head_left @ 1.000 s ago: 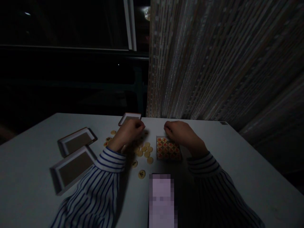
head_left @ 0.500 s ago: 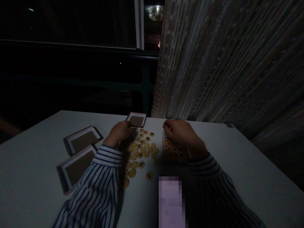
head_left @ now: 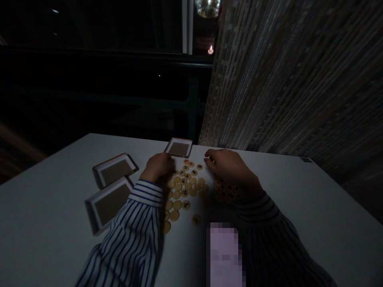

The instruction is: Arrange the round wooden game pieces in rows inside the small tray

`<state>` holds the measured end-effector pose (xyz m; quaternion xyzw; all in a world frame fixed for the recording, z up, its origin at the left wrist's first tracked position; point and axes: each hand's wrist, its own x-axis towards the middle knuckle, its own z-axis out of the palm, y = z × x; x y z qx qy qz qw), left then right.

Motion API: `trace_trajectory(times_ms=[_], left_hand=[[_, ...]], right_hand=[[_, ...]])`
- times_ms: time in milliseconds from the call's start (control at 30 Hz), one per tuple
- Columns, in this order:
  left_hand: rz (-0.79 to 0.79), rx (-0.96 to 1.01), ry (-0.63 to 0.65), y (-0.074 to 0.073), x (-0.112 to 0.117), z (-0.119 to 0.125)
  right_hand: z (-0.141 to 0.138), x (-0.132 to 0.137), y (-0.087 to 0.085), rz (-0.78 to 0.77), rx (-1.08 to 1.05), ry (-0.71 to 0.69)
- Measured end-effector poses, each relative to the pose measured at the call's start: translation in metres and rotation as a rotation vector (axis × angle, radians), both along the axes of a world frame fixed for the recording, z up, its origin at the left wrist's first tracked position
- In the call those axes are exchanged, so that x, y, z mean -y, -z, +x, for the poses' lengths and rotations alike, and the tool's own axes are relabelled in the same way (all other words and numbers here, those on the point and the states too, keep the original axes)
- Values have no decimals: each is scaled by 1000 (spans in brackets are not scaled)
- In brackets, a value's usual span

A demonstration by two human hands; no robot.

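Several round yellow game pieces [head_left: 184, 189] with black or red marks lie scattered on a white table [head_left: 44, 223]. My left hand [head_left: 158, 167] rests curled at the left edge of the pile, just below a small empty box tray [head_left: 178, 148]. My right hand [head_left: 229, 167] lies curled over a small box packed with red-marked pieces [head_left: 225, 190], fingertips near its far left corner. What either hand pinches is hidden in the dim light. Both arms wear blue-striped sleeves.
Two more empty box trays [head_left: 115, 169] [head_left: 109, 203] lie on the table's left part. A blurred pale rectangle [head_left: 224, 255] sits near the front edge. A textured curtain [head_left: 284, 79] hangs behind on the right, a dark window on the left.
My left hand has drawn back to the left off the pile, uncovering more pieces. My right hand has stayed over the packed box. The view has shifted left.
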<state>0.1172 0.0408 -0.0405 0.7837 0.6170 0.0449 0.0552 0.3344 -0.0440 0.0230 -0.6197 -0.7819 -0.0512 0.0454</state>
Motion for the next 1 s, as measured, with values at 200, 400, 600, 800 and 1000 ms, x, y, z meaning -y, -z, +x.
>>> trace_trajectory(times_ms=[200, 400, 600, 800, 1000], left_hand=[[-7, 6, -25, 3, 1, 1], [22, 12, -46, 7, 2, 4], [30, 3, -67, 9, 4, 7], [30, -28, -47, 12, 3, 9], [43, -22, -40, 13, 2, 8]], right_hand=[[-2, 0, 3, -20, 21, 4], [-2, 2, 4, 9, 27, -21], [-2, 1, 4, -15, 53, -18], [-3, 1, 6, -14, 57, -24], [-4, 2, 4, -34, 57, -15]])
